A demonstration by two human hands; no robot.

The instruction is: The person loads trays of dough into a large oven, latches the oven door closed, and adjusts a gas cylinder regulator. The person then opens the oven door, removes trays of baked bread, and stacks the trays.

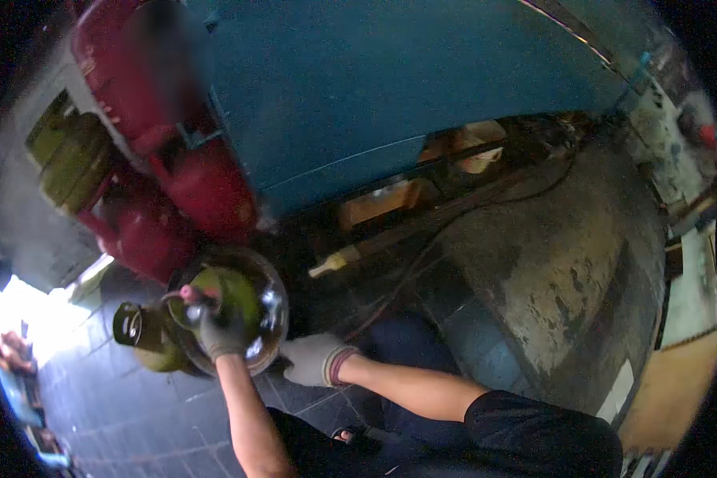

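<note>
A round, shiny metal basin (276, 275) stands low on the floor in front of me, with a green gas cylinder (243, 291) inside it. My left hand (221, 331), in a grey glove, reaches over the basin onto the cylinder's top. Its fingers are closed around something near a small pink piece (187, 292); the hand and blur hide what it is. My right hand (315, 358), gloved too, is at the basin's near right rim, its fingers closed against the edge. Another green gas cylinder (155, 346) with a collar handle sits just left of the basin.
Several dark red gas cylinders (207, 187) stand beyond the basin, with green cylinders (76, 159) stacked at their left. A large blue panel (406, 88) rises behind. A dark hose (422, 263) runs along the floor past a worn concrete slab (566, 263). A sandaled foot (344, 435) shows below me.
</note>
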